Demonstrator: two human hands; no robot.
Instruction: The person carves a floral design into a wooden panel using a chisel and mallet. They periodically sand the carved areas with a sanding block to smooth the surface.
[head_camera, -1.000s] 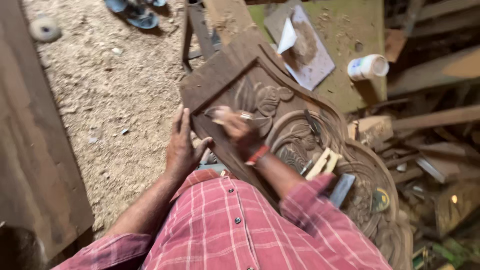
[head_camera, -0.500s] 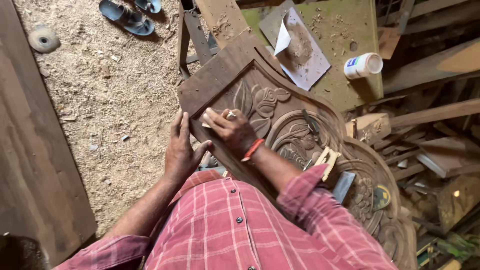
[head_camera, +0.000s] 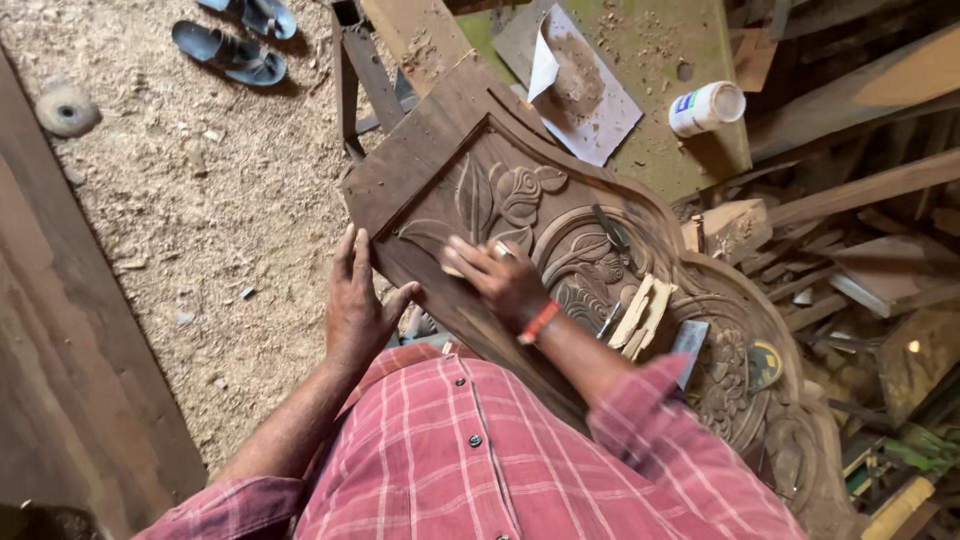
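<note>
Sawdust covers the workshop floor in the head view, with a pair of blue sandals lying at its far edge and loose boards stacked to the right. Across the middle lies a dark carved wooden panel with a rose motif. The left hand rests flat, fingers spread wide, on the panel's near edge, steadying it. The right hand is curled over a small pale piece, probably sandpaper, pressed onto the carving just below the rose. Rubbing well here seems to call for light, even pressure following the relief, with the left hand braced. A white pot stands well apart.
</note>
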